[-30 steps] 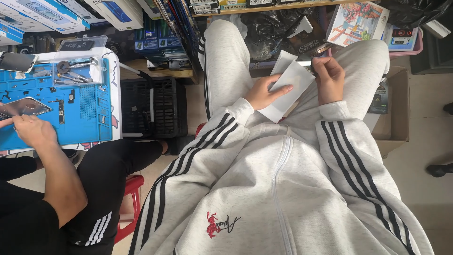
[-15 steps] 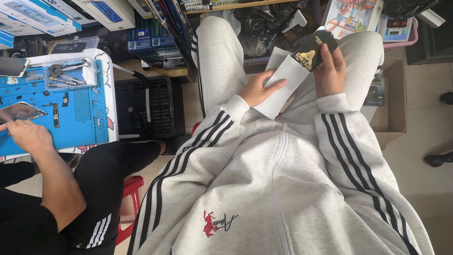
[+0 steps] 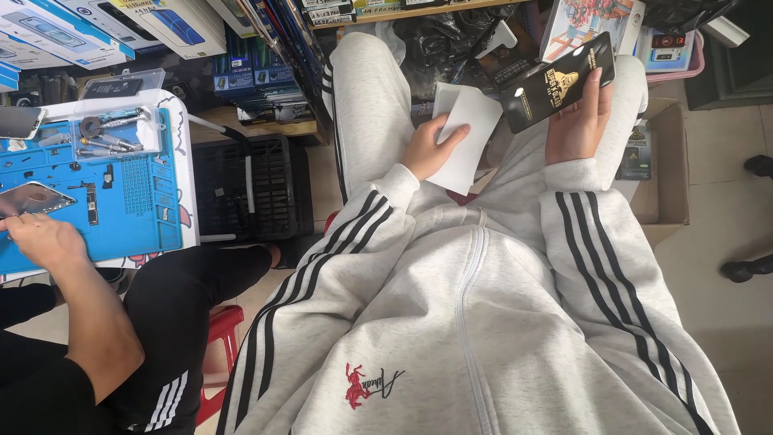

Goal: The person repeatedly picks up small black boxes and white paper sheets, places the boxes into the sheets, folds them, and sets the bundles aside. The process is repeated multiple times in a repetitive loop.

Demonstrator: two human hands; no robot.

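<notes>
Left hand: centre of frame, above the lap, fingers closed on a white sleeve, a flat paper envelope; thumb lies across its lower face. Sleeve's long axis runs from lower centre up toward the top of the frame, slightly tilted right; what it contains cannot be told.

Right hand: upper right of centre, grasping a black flat pack with gold print by its lower edge, fingers wrapped behind. Pack's long axis runs from lower left to upper right, printed face toward the camera. Pack and sleeve sit near each other, apart.

Both hands emerge from grey sleeves with 3 black stripes each.

Cardboard box: right of the right knee, open; contents not clear.

Black plastic crate: left of the left knee, on the floor.

Blue work mat: upper left of frame, carrying small parts and a clear tray holding metal tools.

Co-worker's hand: far left, resting on the mat's lower edge.

Red stool: lower left, under the co-worker.
</notes>
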